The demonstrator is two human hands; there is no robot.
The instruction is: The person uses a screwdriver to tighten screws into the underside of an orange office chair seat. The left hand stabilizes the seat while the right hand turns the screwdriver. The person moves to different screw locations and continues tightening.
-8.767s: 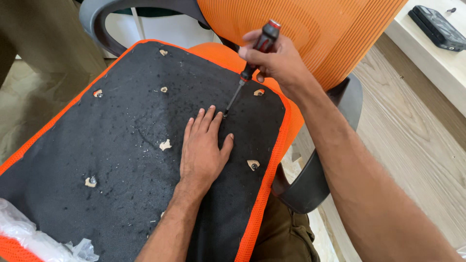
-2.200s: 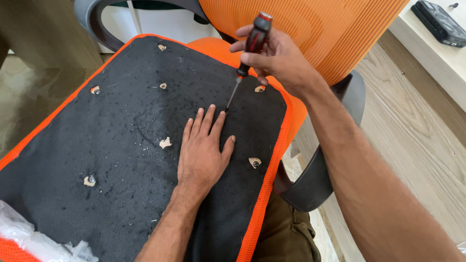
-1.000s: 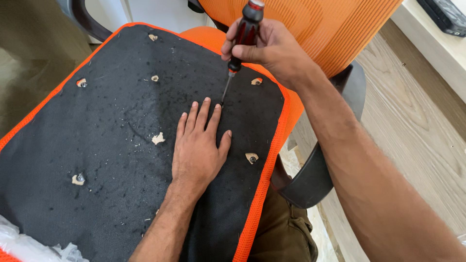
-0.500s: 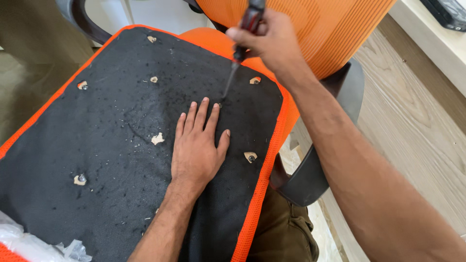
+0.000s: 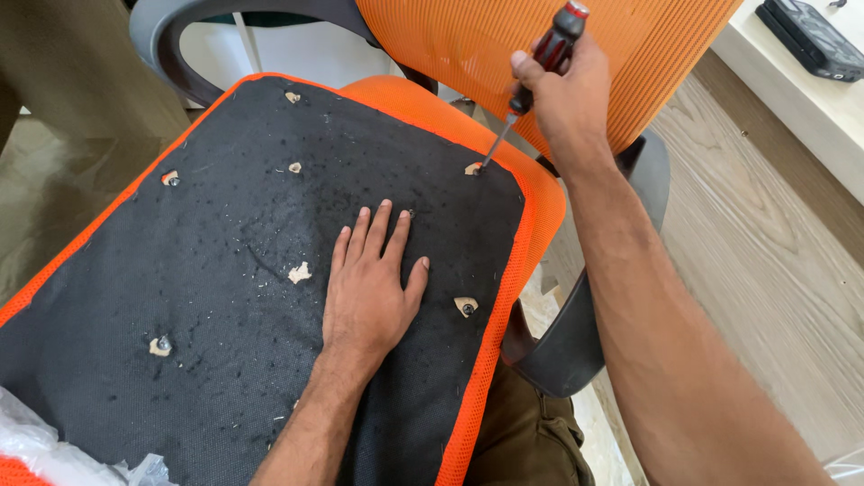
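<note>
Seat panel [image 5: 225, 297], black-faced with an orange mesh border, lies underside up across an orange chair [image 5: 540, 36]; its lower left corner and near edge run out of frame, and crumpled clear plastic [image 5: 36, 450] covers part of that corner. Its long axis runs from lower left to upper right. The panel's right edge overhangs the chair's grey armrest [image 5: 576, 351], with wooden floor [image 5: 765, 270] open beyond. The left hand [image 5: 369, 292] lies flat and spread, palm down, on the panel's right half, between two torn mounting holes. The right hand [image 5: 562, 90] is closed around a red-and-black screwdriver [image 5: 540, 63] above the panel's far right corner. The shaft slants down and left, its tip set in the corner mounting hole [image 5: 473, 168]; whether a screw sits there cannot be made out.
</note>
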